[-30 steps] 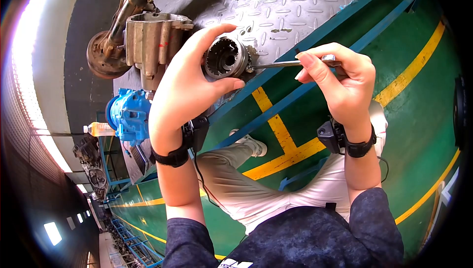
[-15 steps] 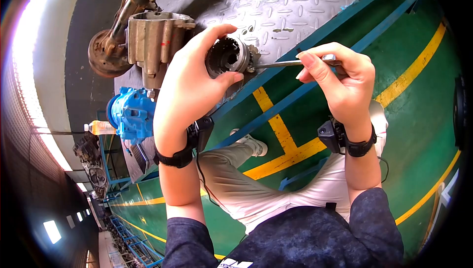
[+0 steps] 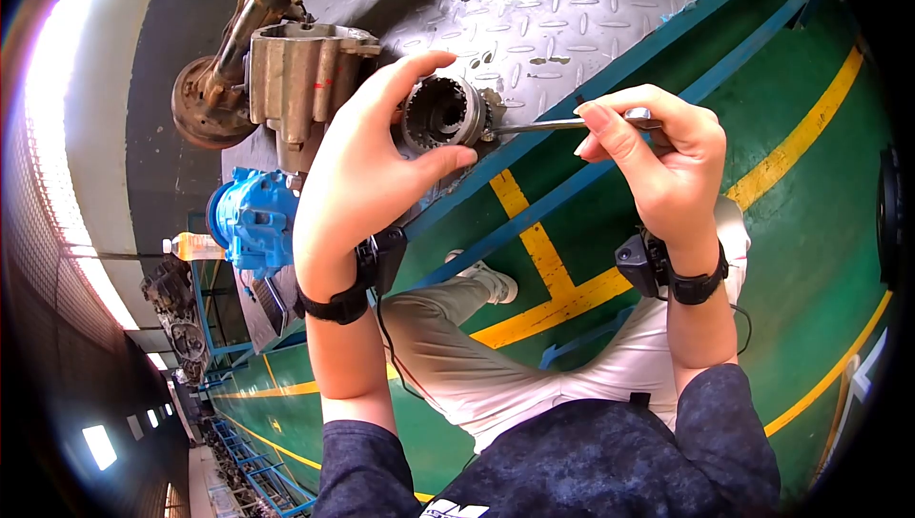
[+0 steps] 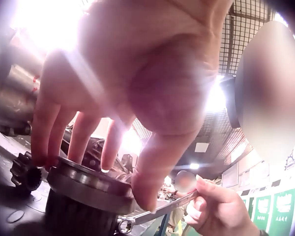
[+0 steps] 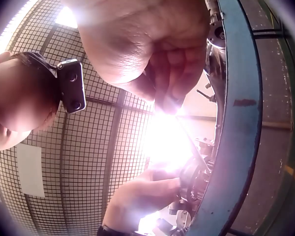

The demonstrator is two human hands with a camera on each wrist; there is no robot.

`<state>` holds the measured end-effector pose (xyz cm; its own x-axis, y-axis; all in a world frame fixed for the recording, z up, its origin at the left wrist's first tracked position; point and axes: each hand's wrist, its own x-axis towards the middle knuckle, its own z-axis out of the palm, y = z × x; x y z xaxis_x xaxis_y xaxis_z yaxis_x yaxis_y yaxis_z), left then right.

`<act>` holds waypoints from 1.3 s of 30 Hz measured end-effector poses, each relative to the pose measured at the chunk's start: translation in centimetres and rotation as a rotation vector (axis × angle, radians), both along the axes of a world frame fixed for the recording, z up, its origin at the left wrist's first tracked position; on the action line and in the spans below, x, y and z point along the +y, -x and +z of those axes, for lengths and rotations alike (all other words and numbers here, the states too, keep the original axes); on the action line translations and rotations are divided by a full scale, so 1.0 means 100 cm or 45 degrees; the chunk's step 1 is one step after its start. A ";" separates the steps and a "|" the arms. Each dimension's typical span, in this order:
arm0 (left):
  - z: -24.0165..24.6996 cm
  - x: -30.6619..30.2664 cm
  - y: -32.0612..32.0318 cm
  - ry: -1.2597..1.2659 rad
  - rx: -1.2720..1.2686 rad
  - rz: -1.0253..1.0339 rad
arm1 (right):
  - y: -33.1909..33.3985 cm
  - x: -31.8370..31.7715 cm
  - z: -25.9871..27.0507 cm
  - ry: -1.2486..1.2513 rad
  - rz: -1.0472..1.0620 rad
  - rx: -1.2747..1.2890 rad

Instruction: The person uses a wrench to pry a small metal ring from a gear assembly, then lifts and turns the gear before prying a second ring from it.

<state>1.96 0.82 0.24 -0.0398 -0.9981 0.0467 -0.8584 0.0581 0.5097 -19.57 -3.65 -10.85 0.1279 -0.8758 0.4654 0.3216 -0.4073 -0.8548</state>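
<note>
My left hand [image 3: 357,170] holds a round grey splined gear sleeve [image 3: 469,116], fingers around its far side and thumb on its near side. The sleeve's toothed hollow faces up in the head view. In the left wrist view its smooth upper collar [image 4: 91,189] shows, fingertips right at the rim. My right hand [image 3: 667,156] pinches a thin metal spanner [image 3: 543,125] between thumb and fingers. The spanner's small ring end [image 4: 125,225] lies close against the sleeve's side, low down, near the bench edge.
The sleeve stands on a steel tread-plate bench [image 3: 572,27] with a blue frame edge [image 3: 658,46]. Beyond my left hand are a brown metal casing [image 3: 310,84], a blue machine unit [image 3: 255,223] and a bottle [image 3: 195,246]. A small gear [image 4: 25,172] lies beside the sleeve.
The sleeve has turned and shifted slightly within my left hand, whose fingers and thumb moved a little with it. The right hand and spanner stay nearly still.
</note>
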 end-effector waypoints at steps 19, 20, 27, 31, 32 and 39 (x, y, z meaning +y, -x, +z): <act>0.010 -0.008 0.000 -0.140 -0.054 -0.054 | 0.001 -0.001 -0.003 0.008 -0.001 0.007; 0.010 -0.007 0.000 -0.118 -0.046 -0.044 | 0.001 -0.001 -0.002 0.004 0.002 0.009; -0.012 -0.003 0.003 0.126 -0.198 0.156 | 0.002 -0.001 -0.002 0.003 0.009 0.012; -0.007 -0.003 0.006 0.047 -0.098 0.151 | 0.001 -0.002 -0.002 0.032 -0.003 0.014; -0.005 -0.004 0.007 0.047 -0.100 0.097 | 0.002 -0.002 -0.002 0.025 -0.001 0.020; 0.003 -0.004 0.007 -0.040 -0.021 -0.006 | 0.001 -0.002 -0.002 0.032 -0.009 0.039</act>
